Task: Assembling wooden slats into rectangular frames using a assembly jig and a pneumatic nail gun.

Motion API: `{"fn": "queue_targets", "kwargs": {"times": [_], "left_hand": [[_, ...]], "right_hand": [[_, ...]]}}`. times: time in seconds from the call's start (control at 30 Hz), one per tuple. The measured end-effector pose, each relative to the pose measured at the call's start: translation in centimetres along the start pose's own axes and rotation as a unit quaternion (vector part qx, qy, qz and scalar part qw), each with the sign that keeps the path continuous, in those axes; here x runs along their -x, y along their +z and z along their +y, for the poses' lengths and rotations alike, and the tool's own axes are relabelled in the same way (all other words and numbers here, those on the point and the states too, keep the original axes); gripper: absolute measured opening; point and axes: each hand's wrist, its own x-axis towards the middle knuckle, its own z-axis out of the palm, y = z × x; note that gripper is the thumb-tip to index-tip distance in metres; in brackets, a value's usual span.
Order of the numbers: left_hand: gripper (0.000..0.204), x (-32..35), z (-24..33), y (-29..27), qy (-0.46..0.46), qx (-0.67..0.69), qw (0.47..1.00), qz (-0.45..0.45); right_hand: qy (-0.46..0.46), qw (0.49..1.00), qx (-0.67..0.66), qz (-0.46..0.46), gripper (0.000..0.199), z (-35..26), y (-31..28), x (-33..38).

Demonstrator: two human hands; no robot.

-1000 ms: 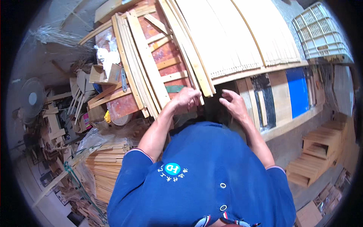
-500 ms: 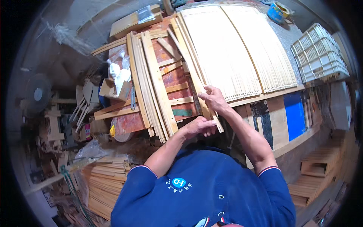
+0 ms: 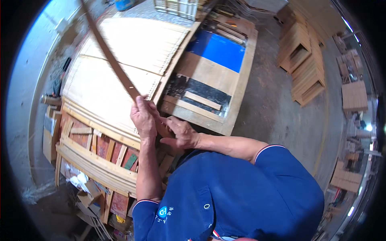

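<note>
A long, narrow wooden slat (image 3: 114, 66) is raised at a slant over the workbench, its far end reaching the top left of the view. My left hand (image 3: 143, 120) is wrapped round it close to the near end. Just to the right, my right hand (image 3: 181, 133) has its fingers and thumb closed about the near end, in front of my chest. Part of that end is hidden by the fingers. Beneath and beyond the slat lie rows of pale wooden strips (image 3: 116, 80), brightly lit. Other long slats (image 3: 100, 160) rest on the bench at the left.
To the right of the strips is a low board-topped surface (image 3: 213, 66) with a blue panel (image 3: 220, 48) and loose wood pieces. A white plastic crate (image 3: 177, 9) stands at the far side. Wooden box frames (image 3: 299, 60) sit on the floor at right. Cardboard box (image 3: 51, 132) at far left.
The slat has been lifted off the others on the bench and now slants up in both hands. My view has swung to the right, bringing the floor and box frames into sight.
</note>
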Motion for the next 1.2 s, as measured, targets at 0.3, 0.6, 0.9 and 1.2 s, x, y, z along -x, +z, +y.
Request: {"fn": "queue_targets", "kwargs": {"times": [0.3, 0.6, 0.9, 1.2], "left_hand": [[0.031, 5.3, -14.9, 10.6, -0.174, -0.302, 0.893, -0.285], [0.022, 5.8, -24.6, 22.3, -0.268, -0.295, 0.891, -0.218], [0.035, 4.7, -28.0, 25.4, -0.034, -0.445, 0.884, -0.141], [0.046, 5.5, -32.8, 28.2, 0.115, -0.578, 0.807, -0.037]], "right_hand": [[-0.073, 0.934, 0.348, -0.032, 0.054, 9.8, -25.4, 4.1], [-0.128, 0.86, 0.371, -0.325, 0.043, 25.4, -33.8, -0.5], [-0.097, 0.859, 0.28, -0.417, 0.038, 38.2, -38.7, -2.9], [-0.064, 0.856, 0.243, -0.451, 0.035, 48.4, -41.9, -6.4]]}}
